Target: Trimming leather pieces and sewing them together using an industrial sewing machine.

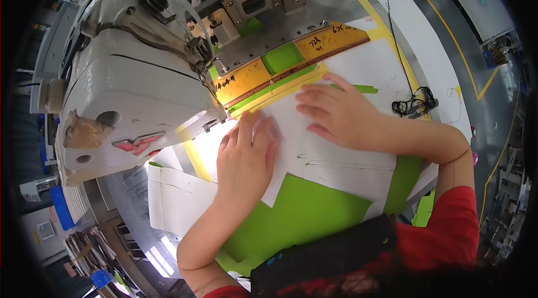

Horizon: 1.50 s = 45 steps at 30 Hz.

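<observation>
A piece of green sheet material with a white backing (347,158) lies under both my hands, its green side (302,203) showing toward my body. My left hand (245,161) rests on the white surface close to the sewing machine's needle area, fingers stretched forward. To its right, my right hand (344,113) is spread over the same white surface, holding nothing. Beyond my fingertips is a yellow template (330,40) with a brown edge and a cut-out showing green. Whether my left fingertips press on the yellow strip (280,93) is hard to tell.
The white sewing machine head (134,102) stands close on the left. A metal clamp frame (263,7) spans the far side. A bundled black cable (416,103) lies at the right. A white flap (182,197) hangs over the grey table at the left.
</observation>
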Motion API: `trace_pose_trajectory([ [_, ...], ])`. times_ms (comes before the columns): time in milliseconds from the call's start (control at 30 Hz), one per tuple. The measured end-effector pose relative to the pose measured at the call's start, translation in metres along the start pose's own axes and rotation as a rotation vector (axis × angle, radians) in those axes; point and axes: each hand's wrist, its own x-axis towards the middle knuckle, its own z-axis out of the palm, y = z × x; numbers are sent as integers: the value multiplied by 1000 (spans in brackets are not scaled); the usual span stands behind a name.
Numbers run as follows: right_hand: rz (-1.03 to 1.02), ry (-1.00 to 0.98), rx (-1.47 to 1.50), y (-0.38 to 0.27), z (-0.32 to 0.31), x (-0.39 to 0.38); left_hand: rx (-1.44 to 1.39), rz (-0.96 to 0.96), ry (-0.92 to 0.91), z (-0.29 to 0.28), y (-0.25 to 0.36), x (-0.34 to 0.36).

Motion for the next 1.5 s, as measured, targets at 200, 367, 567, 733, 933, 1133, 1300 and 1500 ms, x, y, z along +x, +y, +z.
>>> trace_pose_trajectory([
  [200,-68,-305,190,0,-15,-8,-163,-114,-403,-33,25,-44],
  [367,-79,-242,201,-6,-9,-21,-257,-146,-247,0,39,-60],
  [567,-99,-143,246,-13,-3,-32,-343,-143,-3,11,52,-73],
  [733,-103,-48,342,-36,-1,-33,-425,-308,-143,9,58,-64],
  [933,1,-120,462,-45,-27,-37,-552,-182,-181,-1,54,-61],
  [1133,264,-501,836,-52,-54,-53,-1024,-496,-89,-10,26,-57],
  [1300,599,-515,1000,-36,-57,-64,-1166,-593,-36,-13,16,-47],
  [1500,592,-446,875,-15,-54,-65,-1169,-637,-144,-1,5,-40],
])
